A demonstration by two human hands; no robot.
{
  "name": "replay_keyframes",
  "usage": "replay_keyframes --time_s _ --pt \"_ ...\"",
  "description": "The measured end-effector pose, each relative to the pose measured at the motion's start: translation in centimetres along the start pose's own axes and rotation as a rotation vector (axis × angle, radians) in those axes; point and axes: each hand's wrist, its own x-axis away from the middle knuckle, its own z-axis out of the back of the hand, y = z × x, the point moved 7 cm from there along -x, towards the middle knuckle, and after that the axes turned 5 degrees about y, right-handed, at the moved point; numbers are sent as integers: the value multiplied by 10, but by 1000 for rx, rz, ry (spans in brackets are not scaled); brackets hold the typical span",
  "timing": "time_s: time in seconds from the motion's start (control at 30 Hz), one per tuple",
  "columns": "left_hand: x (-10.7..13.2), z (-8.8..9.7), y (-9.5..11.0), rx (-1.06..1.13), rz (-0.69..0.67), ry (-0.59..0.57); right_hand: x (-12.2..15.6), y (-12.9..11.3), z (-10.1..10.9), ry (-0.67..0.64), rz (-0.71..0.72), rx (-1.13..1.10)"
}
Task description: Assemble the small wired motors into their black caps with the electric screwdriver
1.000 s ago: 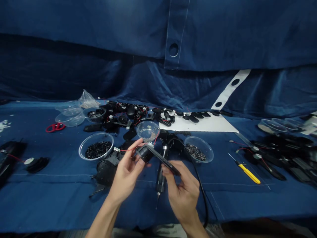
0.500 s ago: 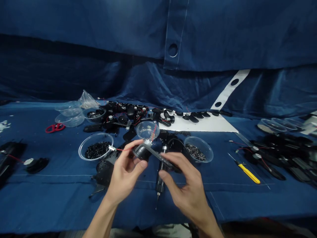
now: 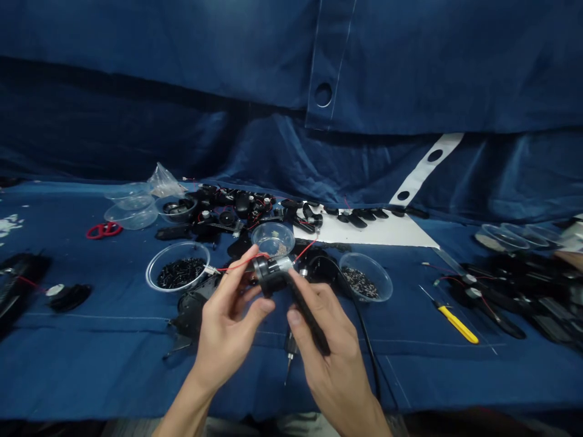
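Note:
Between my hands is a black plastic part with a small silver motor (image 3: 281, 264) and red wires, a round end on the left and a long flat arm on the right. My left hand (image 3: 230, 318) curls around the round end, and a red wire with a white connector (image 3: 211, 269) trails past its fingers. With thumb and fingers, my right hand (image 3: 330, 346) grips the long arm (image 3: 310, 318), its index fingertip by the motor. Below the part lies an electric screwdriver (image 3: 291, 346), bit toward me, partly hidden by my right hand.
Clear bowls of dark screws stand left (image 3: 180, 273) and right (image 3: 362, 282); another bowl (image 3: 273, 240) is behind the hands. Red scissors (image 3: 104, 230), a yellow screwdriver (image 3: 458, 325) and black part piles (image 3: 537, 297) lie around. A black cable (image 3: 364, 328) runs at right.
The black part has been turned in my hands: its long arm now points down toward me and the silver motor faces up. My right hand has shifted slightly left and down.

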Motion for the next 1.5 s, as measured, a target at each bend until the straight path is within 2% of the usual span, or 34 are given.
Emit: replay_keyframes --time_s 0.23,0.33,0.43,0.5,0.6,0.67,0.8,1.0,1.1,1.17,1.23,1.3,1.33,1.4,1.5 --pt "-2 7 11 -109 -101 -74 1 -2 -6 -82 -45 -69" --pt "-3 6 12 -105 -93 -77 1 -3 -7 -81 -27 -72" --pt "-5 3 8 -50 -12 -86 0 0 -6 -59 8 -37" --pt "-4 0 2 32 81 -125 0 0 -3 -4 86 50" --pt "0 -6 -8 241 212 -200 7 -5 -3 72 252 205" --pt "2 -6 -14 375 274 -192 13 -10 -5 120 308 182" --pt "5 -6 -25 485 370 -120 22 -16 -5 200 285 16" --pt "9 -19 -33 667 483 -123 22 -23 -6 231 277 83" --pt "10 -11 -43 771 512 -109 31 2 -4 172 150 -26" --pt "10 -1 -51 866 544 -108 41 37 1 180 -57 -46" --pt "12 6 -55 1012 598 -145 53 81 5 182 -359 117" --pt "15 5 -54 1171 676 -212 61 117 -5 -10 -613 367" --pt "17 2 -51 1245 718 -235 61 128 -11 -108 -676 469" --pt "22 -6 -44 1363 798 -236 55 139 -25 -254 -711 600" --pt "28 -16 -35 1454 865 -204 42 143 -40 -317 -716 660"
